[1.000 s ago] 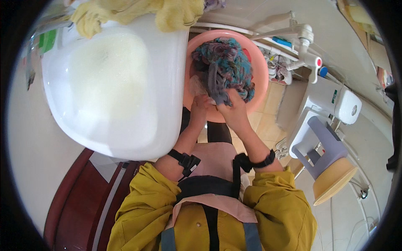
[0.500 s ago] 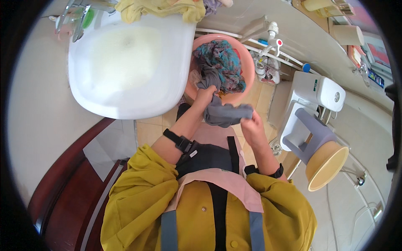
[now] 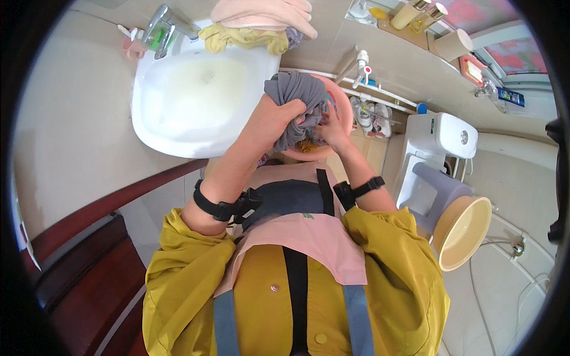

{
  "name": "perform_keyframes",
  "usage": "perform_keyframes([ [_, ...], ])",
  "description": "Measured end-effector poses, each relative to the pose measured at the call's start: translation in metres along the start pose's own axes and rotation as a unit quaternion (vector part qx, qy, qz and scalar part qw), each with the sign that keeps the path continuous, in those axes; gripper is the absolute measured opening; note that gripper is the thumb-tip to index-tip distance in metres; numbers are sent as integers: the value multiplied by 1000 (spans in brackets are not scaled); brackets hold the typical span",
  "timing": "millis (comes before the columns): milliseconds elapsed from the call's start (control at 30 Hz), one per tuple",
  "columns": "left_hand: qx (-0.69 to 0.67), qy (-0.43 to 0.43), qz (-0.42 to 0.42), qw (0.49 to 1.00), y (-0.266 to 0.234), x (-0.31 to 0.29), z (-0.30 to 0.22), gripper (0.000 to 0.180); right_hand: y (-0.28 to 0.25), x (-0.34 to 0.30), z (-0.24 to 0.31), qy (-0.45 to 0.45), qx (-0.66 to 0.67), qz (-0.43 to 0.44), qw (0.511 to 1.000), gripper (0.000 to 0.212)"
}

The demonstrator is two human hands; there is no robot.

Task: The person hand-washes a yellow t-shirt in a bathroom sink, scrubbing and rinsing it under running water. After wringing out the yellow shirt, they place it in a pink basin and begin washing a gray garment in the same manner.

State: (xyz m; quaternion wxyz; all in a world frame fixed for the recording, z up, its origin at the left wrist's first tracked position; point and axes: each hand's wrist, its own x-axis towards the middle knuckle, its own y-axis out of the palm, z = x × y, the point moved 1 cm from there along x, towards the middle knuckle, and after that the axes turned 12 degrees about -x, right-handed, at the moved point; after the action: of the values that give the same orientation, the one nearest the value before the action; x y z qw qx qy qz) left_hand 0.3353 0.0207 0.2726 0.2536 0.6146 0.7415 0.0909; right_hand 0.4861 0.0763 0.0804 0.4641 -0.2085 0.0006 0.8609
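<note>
Bunched, wrinkled grey cloth (image 3: 295, 88) overlaps the pink basin (image 3: 345, 105).

A: Fabrics?
B: Cloth (image 3: 297, 89) plain grey; jacket (image 3: 184, 285) mustard; apron (image 3: 297, 240) pink, straps (image 3: 358, 320) blue.
A: Vessels?
B: Tub (image 3: 345, 99) salmon-pink, sink (image 3: 196, 139) white, basin (image 3: 466, 231) pale yellow.
A: Patterned?
B: Window (image 3: 525, 56), pink floral.

Gray cloth (image 3: 297, 88), stretched btwn both hands half a sec ago, is now bunched in the L hand (image 3: 278, 121), over the pink basin (image 3: 342, 102). R hand (image 3: 336, 132), then out to the side w/ the cloth's end, has come back to the bundle's R side. Patterned cloth (image 3: 331, 98) now mostly hidden. View's shifted: more pink towel (image 3: 264, 14) shows.
</note>
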Motion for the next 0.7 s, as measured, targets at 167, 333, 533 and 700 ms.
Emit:
perform_keyframes([
  [167, 79, 42, 41, 995, 34, -21, -51, 12, 9, 33, -9, -234, -134, 14, 963, 35],
  [333, 137, 104, 45, 984, 37, -32, -83, 13, -8, 20, 45, -131, -41, 49, 989, 34],
  [533, 179, 193, -33, 964, 27, -46, -114, 7, -56, 11, 105, 21, 95, 45, 994, 32],
  [700, 275, 187, -106, 937, 0, -53, -119, 10, -75, -27, 196, -50, 158, 13, 986, 28],
])
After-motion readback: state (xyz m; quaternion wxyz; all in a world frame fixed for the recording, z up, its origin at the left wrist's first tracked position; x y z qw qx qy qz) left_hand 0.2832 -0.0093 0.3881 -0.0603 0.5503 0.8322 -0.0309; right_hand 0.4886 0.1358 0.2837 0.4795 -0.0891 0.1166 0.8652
